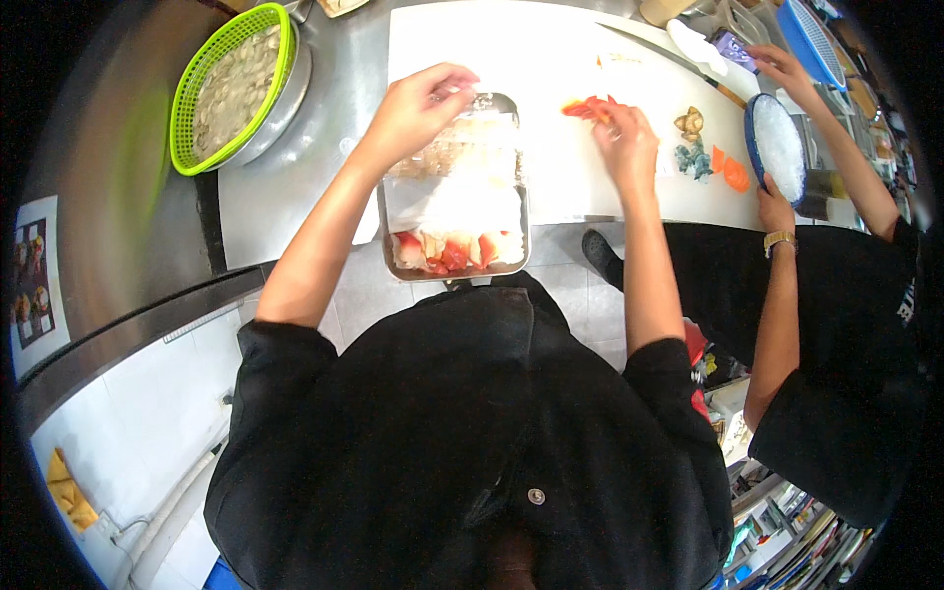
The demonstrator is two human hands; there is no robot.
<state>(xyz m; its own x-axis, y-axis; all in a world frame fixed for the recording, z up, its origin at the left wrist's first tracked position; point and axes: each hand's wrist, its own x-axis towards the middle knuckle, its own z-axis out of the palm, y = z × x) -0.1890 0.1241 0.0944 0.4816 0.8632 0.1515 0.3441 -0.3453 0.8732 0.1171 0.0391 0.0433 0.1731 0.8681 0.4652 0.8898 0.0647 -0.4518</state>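
In front of me a metal tray (528, 221) sticks out past the counter's front edge. Red-and-white surf clam pieces (457, 251) lie in its near end, pale translucent slices (462, 152) in its far part, with a white sheet between. Over the tray's far left corner is my left hand (418, 113), its fingers curled together; what they hold, if anything, is hidden. To the right, my right hand (627, 147) reaches down to red surf clam slices (587, 106) on the white cutting board (560, 177). Its fingertips pinch at their near edge, slightly blurred.
A green colander (180, 123) of pale shellfish sits in a metal bowl at far left. A long knife (678, 64) lies across the board. Orange slices (733, 174) and dark garnish (693, 160) are to the right, where a co-worker holds a blue-rimmed dish (755, 147) of ice.
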